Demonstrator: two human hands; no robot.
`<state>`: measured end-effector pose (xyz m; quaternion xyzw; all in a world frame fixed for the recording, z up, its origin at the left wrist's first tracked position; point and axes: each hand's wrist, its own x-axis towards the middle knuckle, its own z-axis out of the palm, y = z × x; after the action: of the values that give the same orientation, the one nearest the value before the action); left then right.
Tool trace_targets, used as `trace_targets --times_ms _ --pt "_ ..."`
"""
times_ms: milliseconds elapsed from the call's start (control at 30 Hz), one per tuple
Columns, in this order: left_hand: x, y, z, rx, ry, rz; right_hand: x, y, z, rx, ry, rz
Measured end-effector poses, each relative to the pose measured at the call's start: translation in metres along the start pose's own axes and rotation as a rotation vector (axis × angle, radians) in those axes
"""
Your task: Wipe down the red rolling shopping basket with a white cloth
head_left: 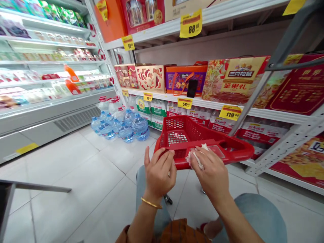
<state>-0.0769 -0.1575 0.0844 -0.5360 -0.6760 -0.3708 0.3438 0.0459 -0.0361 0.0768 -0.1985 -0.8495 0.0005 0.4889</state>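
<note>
A red plastic shopping basket (pixel 178 133) with grid-pattern walls is just in front of my knees. My right hand (pixel 211 165) is closed on a crumpled white tissue (pixel 198 158), pressing it against the basket's near rim, beside a clear label window. At the rim's left corner, my left hand (pixel 161 172) has its fingers curled against the edge, with the little finger raised. Its fingertips are partly hidden, but it appears to grip the basket there. A gold bangle (pixel 151 203) circles the left wrist.
Beyond the basket stands a white shelf (pixel 162 96) with gift boxes, a black phone (pixel 192 88) and packed bottles. Large water bottles (pixel 126 130) stand on the tiled floor. A grey metal bar (pixel 253 101) slants at right. A refrigerated display (pixel 58 111) lines the left.
</note>
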Motion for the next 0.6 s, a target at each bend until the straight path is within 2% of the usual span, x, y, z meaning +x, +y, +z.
trace_targets --times_ms 33,167,233,333,433,600 --pt "0.0 0.007 -0.001 0.027 0.007 -0.02 0.002 -0.001 -0.002 0.011 -0.011 0.005" --pt "0.0 0.031 0.011 -0.078 -0.095 -0.026 0.016 -0.001 -0.005 0.075 -0.005 0.066" --pt "-0.002 0.036 0.021 -0.073 -0.111 -0.039 0.022 0.0 -0.005 0.092 -0.066 0.035" --pt "-0.006 0.036 0.033 -0.034 -0.084 -0.039 0.023 0.004 -0.006 0.082 -0.179 -0.074" --pt "-0.009 0.031 0.037 -0.014 -0.082 0.017 0.017 0.012 -0.011 0.09 -0.236 -0.164" --pt "-0.006 0.026 0.038 0.002 -0.093 0.096 0.012 0.03 -0.017 0.112 -0.278 -0.199"
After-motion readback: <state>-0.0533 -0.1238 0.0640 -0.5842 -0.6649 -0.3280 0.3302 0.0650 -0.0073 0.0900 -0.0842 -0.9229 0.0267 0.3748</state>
